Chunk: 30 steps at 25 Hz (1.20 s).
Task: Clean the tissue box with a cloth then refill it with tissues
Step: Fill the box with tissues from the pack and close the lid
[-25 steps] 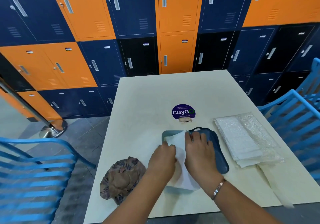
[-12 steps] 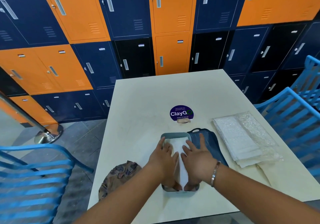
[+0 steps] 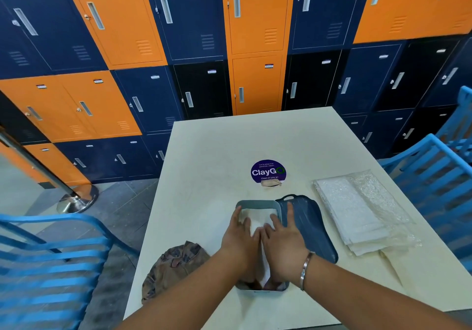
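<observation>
While both grips press down, nothing is actually grasped: left grip (image 3: 238,240) and right grip (image 3: 283,242) lie palm-down, fingers straight and spread, on the tissues (image 3: 258,218) inside the tissue box (image 3: 256,203). The box sits open, near middle of the surface (image 3: 217,150), with its lid (image 3: 311,227) touching it at 3 o'clock. One right finger appears to lie over the box wall onto the lid. The tissue pack (image 3: 357,212) in crinkly plastic is further out at 3 o'clock. The cloth (image 3: 176,265) is bunched at 8 o'clock and the sticker (image 3: 268,171) is at 12 o'clock.

Handling guess: tissues are light and soft, compress easily, spring back, and tear if pinched. Push with flat palms and lift the stack by its long edges. The box looks like thin stiff plastic, light, likely to skid. Take it by the side walls.
</observation>
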Each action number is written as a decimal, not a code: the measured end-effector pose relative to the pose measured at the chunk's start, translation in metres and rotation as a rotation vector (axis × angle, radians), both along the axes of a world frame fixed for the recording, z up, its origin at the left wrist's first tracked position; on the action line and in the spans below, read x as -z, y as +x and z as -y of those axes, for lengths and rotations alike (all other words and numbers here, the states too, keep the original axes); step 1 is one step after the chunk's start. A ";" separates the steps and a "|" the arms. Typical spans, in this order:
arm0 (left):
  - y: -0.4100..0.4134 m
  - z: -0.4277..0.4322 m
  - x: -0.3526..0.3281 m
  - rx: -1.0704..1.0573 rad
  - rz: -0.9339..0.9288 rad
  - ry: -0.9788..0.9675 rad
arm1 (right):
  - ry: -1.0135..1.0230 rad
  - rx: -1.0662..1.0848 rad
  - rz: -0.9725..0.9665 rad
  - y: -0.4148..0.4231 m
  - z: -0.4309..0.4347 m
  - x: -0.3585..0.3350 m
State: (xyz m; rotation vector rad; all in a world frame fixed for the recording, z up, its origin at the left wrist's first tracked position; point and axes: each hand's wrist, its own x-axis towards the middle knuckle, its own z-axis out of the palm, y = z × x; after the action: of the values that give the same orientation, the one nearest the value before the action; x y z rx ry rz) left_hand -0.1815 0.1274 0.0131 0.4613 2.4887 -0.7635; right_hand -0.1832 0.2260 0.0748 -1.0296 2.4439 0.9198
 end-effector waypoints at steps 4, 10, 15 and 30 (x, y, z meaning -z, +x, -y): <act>-0.003 -0.001 0.003 -0.013 -0.001 -0.015 | -0.030 -0.042 0.048 0.011 -0.004 -0.021; -0.008 -0.003 -0.005 -0.120 -0.101 0.174 | -0.911 0.158 0.175 -0.022 -0.078 0.057; 0.001 -0.023 0.002 -0.360 -0.022 0.436 | -1.216 0.461 0.017 -0.025 -0.145 0.074; 0.001 -0.024 0.060 -0.460 -0.177 0.718 | -1.455 1.160 -0.107 -0.028 -0.275 0.110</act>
State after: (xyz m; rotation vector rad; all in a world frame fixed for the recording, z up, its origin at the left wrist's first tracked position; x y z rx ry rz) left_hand -0.1804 0.1512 -0.0466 0.0342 2.8276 0.2986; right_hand -0.2112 0.5015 -0.0350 0.3910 2.8462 -1.2989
